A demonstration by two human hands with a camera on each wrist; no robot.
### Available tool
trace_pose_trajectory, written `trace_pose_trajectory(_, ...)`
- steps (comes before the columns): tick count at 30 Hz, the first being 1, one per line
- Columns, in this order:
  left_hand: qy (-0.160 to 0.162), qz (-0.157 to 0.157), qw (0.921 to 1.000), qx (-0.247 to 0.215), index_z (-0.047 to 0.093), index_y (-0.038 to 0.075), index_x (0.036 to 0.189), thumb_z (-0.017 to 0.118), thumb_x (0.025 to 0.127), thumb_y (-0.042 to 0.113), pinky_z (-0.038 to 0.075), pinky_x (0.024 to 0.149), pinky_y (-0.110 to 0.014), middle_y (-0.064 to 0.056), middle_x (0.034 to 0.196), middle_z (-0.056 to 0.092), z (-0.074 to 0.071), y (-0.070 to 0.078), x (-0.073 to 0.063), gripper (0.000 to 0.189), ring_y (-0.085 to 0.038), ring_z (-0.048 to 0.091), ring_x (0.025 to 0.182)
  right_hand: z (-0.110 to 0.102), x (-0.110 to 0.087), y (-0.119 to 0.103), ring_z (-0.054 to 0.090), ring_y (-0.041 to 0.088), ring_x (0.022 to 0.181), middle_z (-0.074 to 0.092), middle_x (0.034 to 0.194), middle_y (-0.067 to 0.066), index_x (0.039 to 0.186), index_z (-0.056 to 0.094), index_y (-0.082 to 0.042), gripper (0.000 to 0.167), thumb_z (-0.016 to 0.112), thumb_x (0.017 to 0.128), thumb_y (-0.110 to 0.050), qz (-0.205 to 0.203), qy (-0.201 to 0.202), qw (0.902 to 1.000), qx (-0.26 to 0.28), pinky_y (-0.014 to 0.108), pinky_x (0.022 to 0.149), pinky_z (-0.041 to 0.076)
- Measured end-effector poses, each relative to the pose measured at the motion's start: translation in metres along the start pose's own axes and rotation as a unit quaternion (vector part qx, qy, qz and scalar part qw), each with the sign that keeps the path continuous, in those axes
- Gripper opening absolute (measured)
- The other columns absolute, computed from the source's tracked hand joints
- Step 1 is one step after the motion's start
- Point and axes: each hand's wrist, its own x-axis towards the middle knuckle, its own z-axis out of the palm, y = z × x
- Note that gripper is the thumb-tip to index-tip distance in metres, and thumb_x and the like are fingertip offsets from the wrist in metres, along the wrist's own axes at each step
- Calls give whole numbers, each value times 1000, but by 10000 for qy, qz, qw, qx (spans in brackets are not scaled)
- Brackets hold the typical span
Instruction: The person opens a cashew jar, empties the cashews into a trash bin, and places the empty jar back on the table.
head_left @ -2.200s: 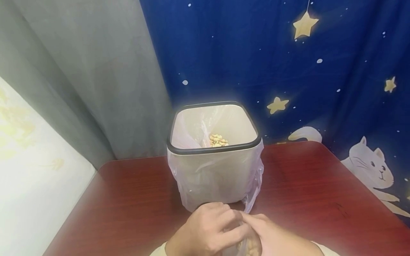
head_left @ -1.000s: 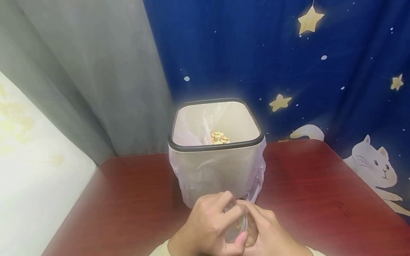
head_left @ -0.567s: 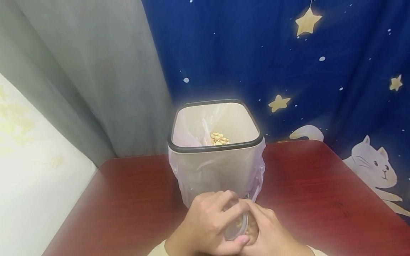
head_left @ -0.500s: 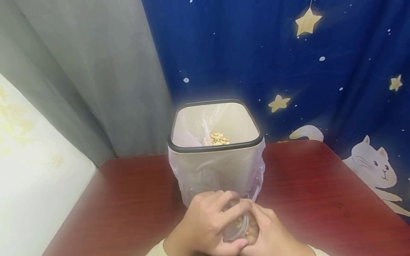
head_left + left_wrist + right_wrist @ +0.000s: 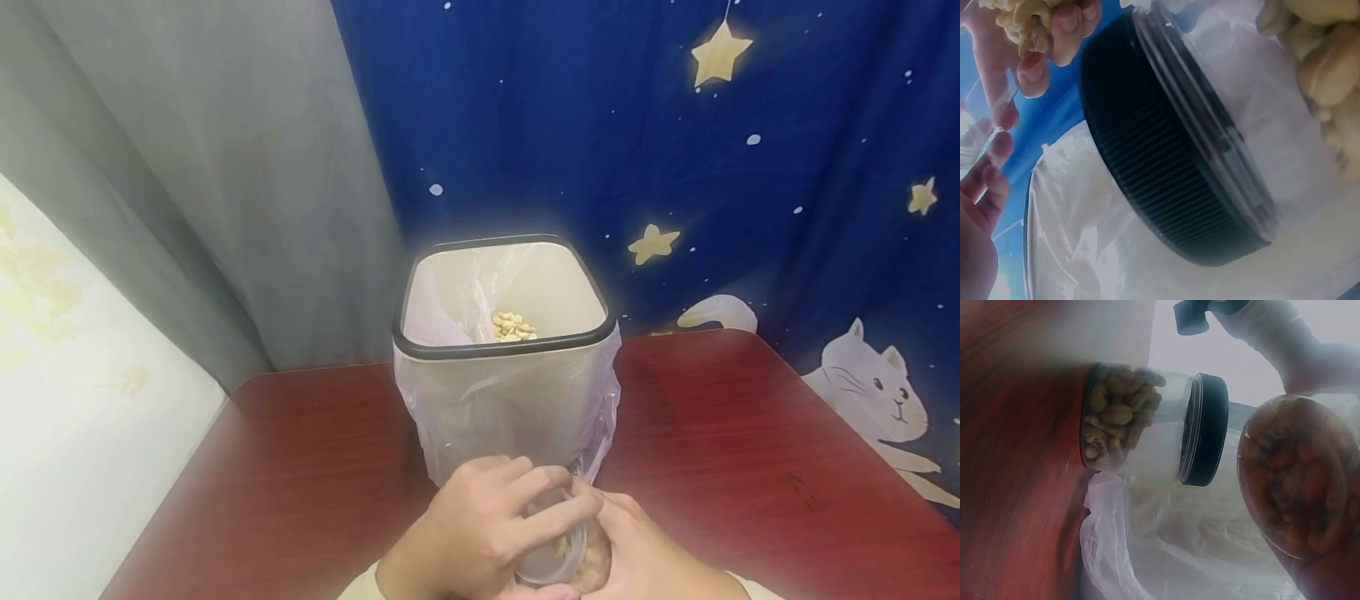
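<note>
A clear plastic jar of cashews lies tilted between both hands near the table's front, before the bin. The left hand curls its fingers over the jar's clear round end, which faces left; whether a lid covers it I cannot tell. The right hand grips the jar's body from the right. In the right wrist view its nut-filled base shows. A second jar, with a dark ribbed lid and cashews at its bottom, stands upright on the table by the bin. In the head view the hands hide it.
A cream bin with a black rim stands mid-table, lined with a thin translucent bag hanging outside. Pale nuts lie inside it. The red-brown table backs onto a grey curtain and a blue starry one.
From low and close together, my hands have turned the held jar so its round end shows. Lately the left fingers have shifted right across that end. The nuts in the bin look unchanged.
</note>
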Motion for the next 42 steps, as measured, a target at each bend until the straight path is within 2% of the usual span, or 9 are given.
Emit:
trace_pose_trajectory(7, -42, 121, 9999, -17, 73, 15, 113, 58, 89, 51, 45, 60, -14, 1, 100, 68, 1, 1, -1, 46, -7, 53, 66, -1, 0, 0, 66, 3, 100, 70, 118, -6, 141, 49, -16, 80, 86, 73, -37, 0, -68, 9999, -81, 15, 84, 51)
trace_pose_trajectory(14, 76, 172, 9998, 7, 73, 13, 110, 55, 90, 49, 43, 58, -13, 0, 96, 67, 4, -1, 0, 45, -5, 50, 64, 0, 0, 1, 65, 3, 98, 70, 116, -3, 141, 49, -15, 82, 88, 71, -34, -19, 33, 9999, -158, 13, 84, 50)
trace_pose_trajectory(20, 173, -117, 9998, -77, 72, 11, 109, 56, 87, 48, 47, 60, -14, 1, 93, 65, 5, 0, 0, 45, -5, 55, 67, 2, 0, 0, 64, 1, 93, 70, 112, -5, 137, 52, -15, 82, 90, 65, -29, 91, 199, 9994, -272, 11, 82, 49)
trace_pose_trajectory(25, 367, -349, 9987, -85, 72, 10, 105, 53, 88, 46, 49, 60, -14, 1, 91, 64, 8, 1, 1, 43, -5, 56, 65, 4, 0, -3, 62, -2, 92, 67, 111, -11, 132, 54, -20, 83, 90, 57, -22, 383, 306, 9981, -361, 11, 81, 49)
trace_pose_trajectory(30, 500, -700, 9962, -119, 72, 11, 102, 54, 87, 44, 50, 61, -13, 2, 90, 64, 10, 5, 2, 40, -5, 60, 67, 5, 0, -4, 62, -2, 93, 66, 113, -13, 132, 54, -22, 80, 90, 61, -25, 495, 437, 9971, -387, 14, 81, 51)
trace_pose_trajectory(34, 492, -987, 9939, -79, 71, 12, 103, 56, 84, 43, 50, 60, -13, 2, 90, 63, 10, 7, 3, 40, -5, 59, 65, 7, 0, -4, 63, -2, 90, 66, 110, -13, 131, 55, -20, 79, 90, 61, -26, 499, 597, 9955, -544, 12, 80, 50)
trace_pose_trajectory(38, 474, -1248, 9910, 24, 70, 13, 102, 54, 85, 43, 49, 57, -13, 3, 89, 63, 12, 10, 3, 38, -5, 56, 61, 8, 2, -2, 63, 1, 85, 66, 102, -9, 126, 56, -14, 78, 90, 56, -21, 280, 845, 9924, -853, 12, 74, 50)
trace_pose_trajectory(42, 427, -1403, 9891, 104, 70, 14, 101, 53, 86, 43, 49, 55, -13, 3, 88, 62, 12, 11, 3, 37, -6, 55, 60, 9, 2, -2, 63, -1, 83, 66, 101, -11, 125, 57, -14, 79, 89, 54, -20, 387, 905, 9902, -992, 12, 72, 50)
